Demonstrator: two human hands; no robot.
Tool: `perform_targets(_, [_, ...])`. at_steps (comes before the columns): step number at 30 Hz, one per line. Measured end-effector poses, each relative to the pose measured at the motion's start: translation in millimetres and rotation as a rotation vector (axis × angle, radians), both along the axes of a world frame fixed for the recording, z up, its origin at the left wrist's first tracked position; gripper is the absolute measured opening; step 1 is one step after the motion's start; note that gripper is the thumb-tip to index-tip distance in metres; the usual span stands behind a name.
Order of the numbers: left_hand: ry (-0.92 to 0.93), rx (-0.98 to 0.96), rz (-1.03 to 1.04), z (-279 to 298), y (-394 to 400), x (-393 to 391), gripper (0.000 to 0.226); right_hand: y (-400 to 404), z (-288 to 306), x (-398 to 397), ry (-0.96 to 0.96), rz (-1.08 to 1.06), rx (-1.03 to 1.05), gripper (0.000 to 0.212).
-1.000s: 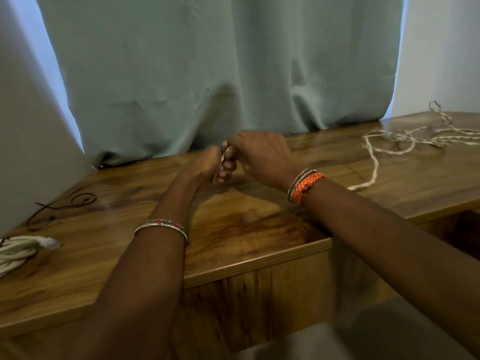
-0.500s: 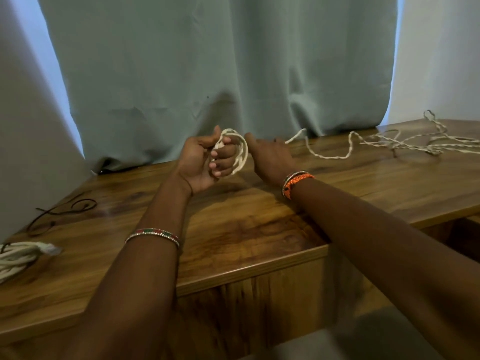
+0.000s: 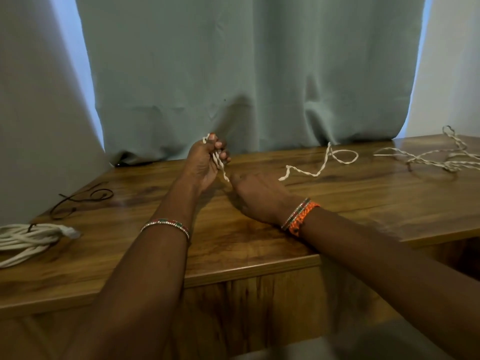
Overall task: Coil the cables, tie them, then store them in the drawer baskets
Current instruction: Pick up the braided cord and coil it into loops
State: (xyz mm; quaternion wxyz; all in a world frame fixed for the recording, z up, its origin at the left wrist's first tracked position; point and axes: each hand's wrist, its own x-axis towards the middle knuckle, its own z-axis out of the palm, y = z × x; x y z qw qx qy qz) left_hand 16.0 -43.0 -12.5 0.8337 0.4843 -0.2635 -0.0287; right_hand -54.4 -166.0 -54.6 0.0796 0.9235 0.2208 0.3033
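Observation:
My left hand (image 3: 205, 162) is raised above the wooden table (image 3: 246, 245), its fingers curled round a small coil of thin cream twisted cord (image 3: 219, 162). A strand runs down from the coil to my right hand (image 3: 259, 196), which lies low over the table and pinches that strand at its fingertips. The cord's loose length (image 3: 322, 162) trails right across the table toward a tangled heap (image 3: 441, 157) at the far right. No drawer or basket is in view.
A thick white coiled rope (image 3: 28, 237) lies at the table's left edge. A thin dark cord (image 3: 80, 198) lies behind it. A grey-green curtain (image 3: 246, 74) hangs along the table's back edge.
My right hand has dropped from beside the coil to low over the table, drawing the strand down. The loop in my left hand has tightened. The loose cord has shifted on the table.

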Motion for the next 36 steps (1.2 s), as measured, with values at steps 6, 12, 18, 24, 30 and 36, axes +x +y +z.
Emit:
perform_targets(6, [-0.045,0.202,0.252,-5.8,-6.5,1.0,0.032,8.0,1.4,-34.1,-0.079,0.043,0.073,0.018])
perform_targets(12, [-0.214,0.649,0.285,-21.0,-17.5,-4.8,0.033,-0.8,5.5,-19.2,-0.153,0.073,0.317,0.026])
perform_targets(18, [0.121,0.536,-0.018,-10.0,-17.7,-19.8,0.039,-21.5,17.1,12.8,-0.282,0.033,0.659,0.013])
perform_targets(24, [0.152,0.389,-0.159,-0.8,-24.0,-22.3,0.063,-27.1,19.9,38.3,-0.056,0.110,1.235,0.022])
perform_targets(30, [0.042,0.031,-0.298,17.8,-13.2,-32.2,0.041,-69.1,7.4,51.4,0.065,-0.192,1.219,0.028])
perform_targets(36, [0.093,-0.182,-0.085,16.5,-5.7,-21.0,0.051,-29.5,10.9,18.7,0.116,-0.255,0.411,0.018])
